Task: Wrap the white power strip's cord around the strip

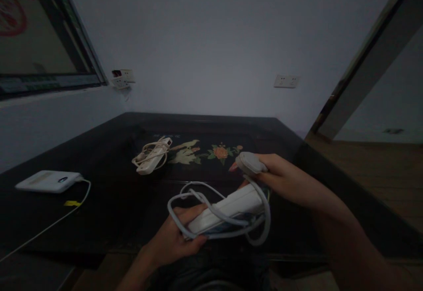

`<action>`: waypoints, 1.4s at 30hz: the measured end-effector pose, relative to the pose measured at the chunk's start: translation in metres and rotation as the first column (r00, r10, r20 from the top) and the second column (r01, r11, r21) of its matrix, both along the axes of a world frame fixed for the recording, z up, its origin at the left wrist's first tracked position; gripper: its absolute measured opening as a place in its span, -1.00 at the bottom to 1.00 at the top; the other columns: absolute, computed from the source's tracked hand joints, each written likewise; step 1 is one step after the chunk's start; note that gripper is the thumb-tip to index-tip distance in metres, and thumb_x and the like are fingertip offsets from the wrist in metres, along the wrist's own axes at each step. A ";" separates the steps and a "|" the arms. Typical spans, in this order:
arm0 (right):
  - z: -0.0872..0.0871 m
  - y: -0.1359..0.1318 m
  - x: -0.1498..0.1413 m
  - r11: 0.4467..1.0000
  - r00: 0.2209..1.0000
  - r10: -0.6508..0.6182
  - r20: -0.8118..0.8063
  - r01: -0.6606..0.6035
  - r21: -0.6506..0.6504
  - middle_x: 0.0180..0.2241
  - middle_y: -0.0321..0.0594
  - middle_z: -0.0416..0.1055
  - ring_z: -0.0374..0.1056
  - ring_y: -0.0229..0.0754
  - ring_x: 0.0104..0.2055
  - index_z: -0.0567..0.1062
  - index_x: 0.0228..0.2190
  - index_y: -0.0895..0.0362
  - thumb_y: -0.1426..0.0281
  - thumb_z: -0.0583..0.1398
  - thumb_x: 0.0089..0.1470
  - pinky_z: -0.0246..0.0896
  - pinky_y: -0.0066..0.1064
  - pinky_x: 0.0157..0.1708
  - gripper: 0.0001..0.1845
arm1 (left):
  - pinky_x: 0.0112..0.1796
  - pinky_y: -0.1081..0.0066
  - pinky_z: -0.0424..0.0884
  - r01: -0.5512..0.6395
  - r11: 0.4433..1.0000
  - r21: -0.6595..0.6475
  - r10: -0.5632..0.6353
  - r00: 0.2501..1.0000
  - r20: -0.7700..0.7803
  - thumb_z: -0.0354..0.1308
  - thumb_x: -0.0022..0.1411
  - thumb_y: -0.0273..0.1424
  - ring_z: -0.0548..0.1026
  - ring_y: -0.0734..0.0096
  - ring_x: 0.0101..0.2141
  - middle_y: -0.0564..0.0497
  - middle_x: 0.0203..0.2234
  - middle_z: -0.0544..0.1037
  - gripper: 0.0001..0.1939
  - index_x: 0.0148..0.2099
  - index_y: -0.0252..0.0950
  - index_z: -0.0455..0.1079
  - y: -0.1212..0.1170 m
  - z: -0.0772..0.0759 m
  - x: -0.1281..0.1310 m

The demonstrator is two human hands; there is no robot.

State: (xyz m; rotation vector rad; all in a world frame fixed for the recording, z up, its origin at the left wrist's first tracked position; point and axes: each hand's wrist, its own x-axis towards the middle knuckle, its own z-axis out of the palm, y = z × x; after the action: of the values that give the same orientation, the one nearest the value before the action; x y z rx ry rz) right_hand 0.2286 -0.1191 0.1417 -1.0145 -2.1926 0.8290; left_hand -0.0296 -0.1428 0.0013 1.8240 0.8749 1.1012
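Observation:
My left hand [180, 233] grips the near end of a white power strip [228, 209], thumb on top, with its grey cable [218, 214] looped around the body. My right hand [280, 174] is closed on the cable's white plug [249, 163], held just above the strip's far end. Both hands hover over the near edge of a dark table [109, 150]. A second, cream power strip [153, 156] with its cord wound around it lies further back on the table.
A white flat device [49, 180] with a white cable [66, 214] and a yellow tag lies at the left of the table. A flower and bird pattern [211, 152] decorates the tabletop. Wall sockets [287, 80] sit on the back wall, others [123, 78] near the window.

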 end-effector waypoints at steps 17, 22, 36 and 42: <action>-0.034 0.033 -0.010 0.776 0.913 0.013 -0.409 -0.267 -0.572 -0.43 -0.17 0.55 0.50 -0.20 -0.38 0.47 -0.35 0.19 0.18 0.26 0.01 0.37 -0.41 -0.36 -0.69 | -0.17 0.30 0.40 0.077 0.992 -0.095 -0.062 0.987 0.149 0.29 0.01 -0.36 0.52 0.07 -0.25 -0.12 -0.23 0.62 -0.59 -0.02 -0.23 0.54 -0.004 0.014 0.015; -0.043 0.031 -0.001 0.868 0.820 -0.220 -0.528 -0.082 -0.489 -0.35 -0.19 0.53 0.45 -0.20 -0.33 0.50 -0.37 0.15 0.26 0.34 -0.11 0.35 -0.43 -0.37 -0.73 | -0.15 0.28 0.43 0.071 0.967 -0.247 0.015 0.944 0.329 0.32 0.01 -0.22 0.52 0.00 -0.15 -0.17 -0.17 0.60 -0.54 -0.03 -0.29 0.53 0.003 0.014 0.022; -0.067 -0.011 0.041 0.888 0.855 -0.446 -0.264 0.388 -0.247 -0.55 -0.34 0.38 0.23 -0.33 -0.61 0.41 -0.18 0.13 0.43 0.20 -0.04 0.05 -0.52 -0.66 -0.70 | -0.35 0.27 0.56 0.068 0.873 -0.484 0.288 0.728 0.622 0.31 0.00 -0.08 0.62 0.10 -0.36 -0.16 -0.32 0.64 -0.47 -0.09 -0.35 0.48 0.024 0.028 0.011; -0.066 -0.016 0.034 0.873 0.832 -0.486 -0.266 0.448 -0.193 -0.42 -0.25 0.48 0.39 -0.17 -0.37 0.47 -0.34 0.11 0.46 0.21 -0.22 0.25 -0.44 -0.45 -0.73 | -0.47 0.36 0.56 0.179 0.808 -0.561 0.309 0.682 0.663 0.31 0.02 -0.09 0.61 0.17 -0.43 -0.14 -0.35 0.65 -0.54 -0.14 -0.34 0.50 0.025 0.038 0.002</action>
State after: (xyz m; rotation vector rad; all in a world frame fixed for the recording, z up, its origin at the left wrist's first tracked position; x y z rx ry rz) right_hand 0.2629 -0.1348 0.0754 -1.3154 -1.5482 0.8267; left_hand -0.0280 -0.1178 0.0393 0.6998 0.6689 1.2783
